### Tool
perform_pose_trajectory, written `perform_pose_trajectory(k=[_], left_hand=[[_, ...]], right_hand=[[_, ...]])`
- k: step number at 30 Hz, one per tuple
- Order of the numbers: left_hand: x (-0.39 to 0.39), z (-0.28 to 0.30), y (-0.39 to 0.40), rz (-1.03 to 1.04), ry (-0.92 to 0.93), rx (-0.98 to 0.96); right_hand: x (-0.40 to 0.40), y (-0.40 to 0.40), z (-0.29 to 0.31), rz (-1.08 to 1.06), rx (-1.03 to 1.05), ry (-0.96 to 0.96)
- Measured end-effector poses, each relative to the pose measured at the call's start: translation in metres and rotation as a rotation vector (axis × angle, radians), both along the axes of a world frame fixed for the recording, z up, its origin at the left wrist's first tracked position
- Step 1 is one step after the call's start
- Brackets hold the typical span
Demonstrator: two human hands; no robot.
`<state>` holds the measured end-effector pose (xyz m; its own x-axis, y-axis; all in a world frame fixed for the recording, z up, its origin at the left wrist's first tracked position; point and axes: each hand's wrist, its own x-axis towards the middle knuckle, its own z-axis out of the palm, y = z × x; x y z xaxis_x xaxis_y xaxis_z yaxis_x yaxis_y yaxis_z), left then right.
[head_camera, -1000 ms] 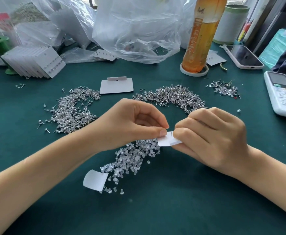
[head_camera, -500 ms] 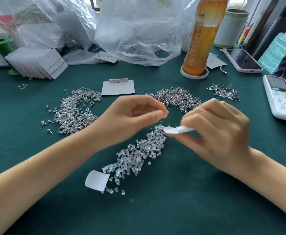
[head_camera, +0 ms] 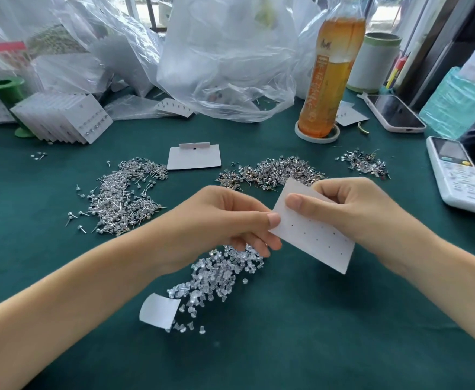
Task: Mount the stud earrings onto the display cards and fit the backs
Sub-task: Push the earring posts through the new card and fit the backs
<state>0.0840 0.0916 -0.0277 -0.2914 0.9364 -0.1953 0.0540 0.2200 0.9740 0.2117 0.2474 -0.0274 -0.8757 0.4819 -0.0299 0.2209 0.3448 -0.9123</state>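
Hands are meeting over the middle of the table — the right hand is pinching the top of a white display card with thumb and curled fingers, and the left hand is pinching its left edge. Clear earring backs are lying just below; stud earrings are spreading toward the left edge. Bare green cloth is lying open along the near edge. Half a second ago the card was edge-on — now its perforated face is tilting toward the camera.
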Motion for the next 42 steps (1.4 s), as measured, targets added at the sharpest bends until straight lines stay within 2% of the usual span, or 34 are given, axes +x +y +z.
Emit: perform_pose_trajectory(k=[3,7,13,20,22,25,31,35,42], left_hand=[[-0.002,0.0,0.001,0.016,-0.144,-0.064],[-0.005,0.0,0.001,0.04,-0.239,-0.101],[-0.006,0.001,0.001,0.056,-0.246,-0.113],[-0.007,0.003,0.0,0.06,-0.178,-0.086],[-0.008,0.003,0.001,0.12,-0.078,-0.024],[-0.017,-0.002,0.002,0.242,0.335,0.093],[-0.029,-0.01,-0.002,0.144,0.794,0.074],[-0.029,-0.015,0.001,0.062,0.903,0.066],[-0.029,-0.019,0.006,0.037,0.919,0.081]], right_hand=[[0.0,-0.001,-0.001,0.011,-0.068,-0.041],[0.0,0.001,0.002,0.067,-0.18,-0.109],[0.0,0.005,0.002,0.128,-0.271,-0.167],[0.001,0.006,0.0,0.127,-0.364,-0.071],[0.0,0.006,-0.001,0.097,-0.383,-0.004],[-0.001,0.006,-0.003,-0.041,-0.396,0.158],[-0.003,-0.001,-0.016,-0.191,-0.051,0.37],[-0.003,-0.006,-0.023,-0.18,0.009,0.419],[-0.004,-0.009,-0.024,-0.158,0.042,0.427]])
